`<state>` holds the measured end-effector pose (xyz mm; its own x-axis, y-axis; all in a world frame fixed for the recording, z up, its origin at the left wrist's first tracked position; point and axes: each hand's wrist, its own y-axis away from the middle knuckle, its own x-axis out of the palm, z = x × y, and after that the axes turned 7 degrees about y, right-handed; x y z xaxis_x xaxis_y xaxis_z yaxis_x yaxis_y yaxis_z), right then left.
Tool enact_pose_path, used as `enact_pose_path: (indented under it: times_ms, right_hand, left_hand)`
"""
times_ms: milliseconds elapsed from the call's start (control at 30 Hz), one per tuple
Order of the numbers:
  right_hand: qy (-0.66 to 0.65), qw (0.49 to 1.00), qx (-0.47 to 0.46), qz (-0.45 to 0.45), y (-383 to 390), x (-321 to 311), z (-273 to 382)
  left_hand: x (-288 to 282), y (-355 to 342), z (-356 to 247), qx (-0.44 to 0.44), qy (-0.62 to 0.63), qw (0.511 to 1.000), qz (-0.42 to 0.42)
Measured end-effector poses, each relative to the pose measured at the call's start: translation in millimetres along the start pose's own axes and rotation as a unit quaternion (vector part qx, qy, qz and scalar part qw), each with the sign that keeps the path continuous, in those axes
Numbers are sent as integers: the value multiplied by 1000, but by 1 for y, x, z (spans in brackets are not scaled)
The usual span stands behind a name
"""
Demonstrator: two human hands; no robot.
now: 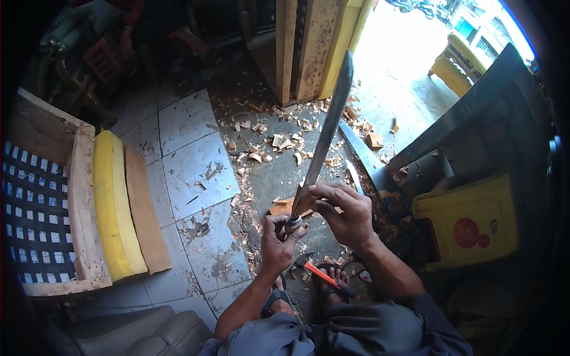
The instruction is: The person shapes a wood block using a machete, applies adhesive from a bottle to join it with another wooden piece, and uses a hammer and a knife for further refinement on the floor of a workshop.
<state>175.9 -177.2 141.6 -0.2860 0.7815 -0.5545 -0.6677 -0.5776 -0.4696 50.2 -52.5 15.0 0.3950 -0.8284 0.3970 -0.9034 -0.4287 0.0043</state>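
Note:
A long machete blade (330,121) points up and away from me, slightly tilted to the right. My left hand (276,244) is closed around its lower end, where a round metal ferrule (293,222) shows above the fingers. Whatever handle lies below is hidden in that palm. My right hand (347,212) is closed too, its thumb and fingers pinching the blade just above the ferrule. A thin brown strip (297,194) shows along the blade's base by these fingers; I cannot make out what it is.
A hammer (323,275) with an orange-red handle lies by my feet. Wood shavings (282,142) and a wood block (374,140) litter the floor. Right stands a yellow container (469,219); left, a webbed wooden frame (83,202) with yellow foam (116,204). Another person's leg (193,43) shows behind.

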Motion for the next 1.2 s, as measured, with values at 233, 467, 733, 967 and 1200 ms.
enact_pose_path:
  times_ms: [233, 467, 733, 967, 1200]
  right_hand:
    - [14, 1000, 16, 7, 7, -6, -4]
    - [12, 1000, 12, 0, 11, -9, -6]
    - [7, 999, 33, -1, 16, -1, -8]
    - [11, 997, 67, 21, 51, 25, -38]
    - [-16, 985, 169, -37, 76, 47, -57]
  left_hand:
    - [0, -5, 19, -25, -5, 1000, 9]
    - [-1, -6, 23, -31, -7, 999, 21]
    - [-3, -2, 31, -25, -16, 999, 19]
    - [-21, 0, 84, -24, -25, 999, 20]
    - [-22, -2, 109, -20, -159, 987, 17]
